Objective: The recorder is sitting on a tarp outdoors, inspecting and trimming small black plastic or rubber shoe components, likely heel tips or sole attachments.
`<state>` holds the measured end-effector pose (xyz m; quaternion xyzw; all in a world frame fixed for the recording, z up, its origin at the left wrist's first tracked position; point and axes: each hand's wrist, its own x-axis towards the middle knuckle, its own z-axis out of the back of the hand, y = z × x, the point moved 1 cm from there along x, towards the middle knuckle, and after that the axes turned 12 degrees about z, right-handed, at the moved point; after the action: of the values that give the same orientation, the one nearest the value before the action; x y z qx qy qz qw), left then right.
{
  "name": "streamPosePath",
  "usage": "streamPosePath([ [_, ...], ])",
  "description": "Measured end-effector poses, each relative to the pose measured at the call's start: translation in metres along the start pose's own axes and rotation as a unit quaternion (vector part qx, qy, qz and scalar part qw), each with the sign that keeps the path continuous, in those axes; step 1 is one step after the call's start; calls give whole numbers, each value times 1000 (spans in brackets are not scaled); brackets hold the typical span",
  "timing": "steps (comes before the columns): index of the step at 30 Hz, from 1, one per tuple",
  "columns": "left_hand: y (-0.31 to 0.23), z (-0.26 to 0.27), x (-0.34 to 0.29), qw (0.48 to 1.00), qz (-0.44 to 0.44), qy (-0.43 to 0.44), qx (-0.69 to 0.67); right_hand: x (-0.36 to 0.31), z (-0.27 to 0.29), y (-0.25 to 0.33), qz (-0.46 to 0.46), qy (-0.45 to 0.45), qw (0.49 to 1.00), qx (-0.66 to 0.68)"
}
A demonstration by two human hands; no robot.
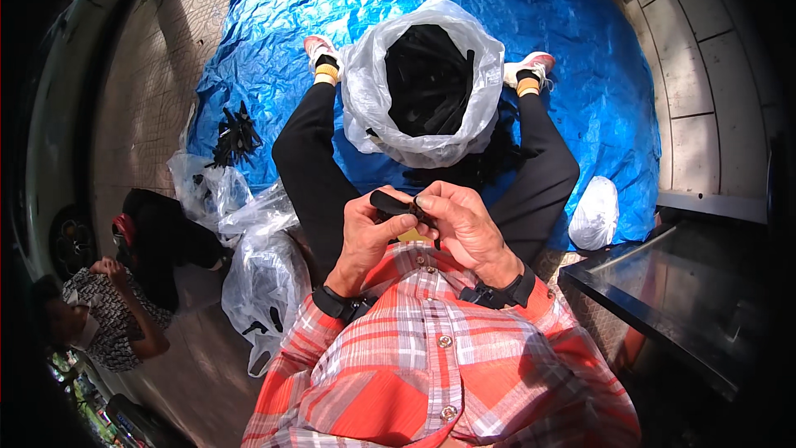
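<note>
My left hand (363, 231) and my right hand (469, 226) meet in front of my shirt, both closed on a small black strip (388, 203) with a rounded end. The left thumb presses on it from below, while the right thumb and fingers pinch its other end. What kind of piece it is I cannot make out. Just beyond my hands, between my feet, stands a wide clear plastic bag (365, 108) with its rim turned outward. Many similar black strips (427, 79) fill it.
A blue tarp (580, 58) lies under my feet. On its left is a heap of black strips (235, 137), with clear plastic bags (264, 282) nearer me. A tied white bag (594, 214) and a dark shiny table (680, 282) stand at right. Another person (116, 315) sits at left.
</note>
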<state>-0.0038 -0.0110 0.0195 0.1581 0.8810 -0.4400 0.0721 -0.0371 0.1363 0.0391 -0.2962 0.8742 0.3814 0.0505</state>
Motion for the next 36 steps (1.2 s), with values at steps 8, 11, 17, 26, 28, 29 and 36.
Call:
streamPosePath([
  [8,0,8,8,998,-8,-29,61,7,-3,8,39,-23,999,-26],
  [11,-9,8,8,997,4,-22,76,8,-4,13,31,-16,998,-44],
  [17,-15,10,4,976,3,37,215,4,8,7,59,63,980,-180],
  [26,-23,-3,1,985,133,-48,102,4,2,18,79,88,865,-487],
  [28,-23,1,3,984,139,-50,101,8,-6,23,112,89,858,-493],
  [29,-21,2,4,983,140,-49,111,9,-7,23,102,74,855,-503],
  [36,-22,0,4,975,116,-47,184,18,6,14,140,21,836,-529],
])
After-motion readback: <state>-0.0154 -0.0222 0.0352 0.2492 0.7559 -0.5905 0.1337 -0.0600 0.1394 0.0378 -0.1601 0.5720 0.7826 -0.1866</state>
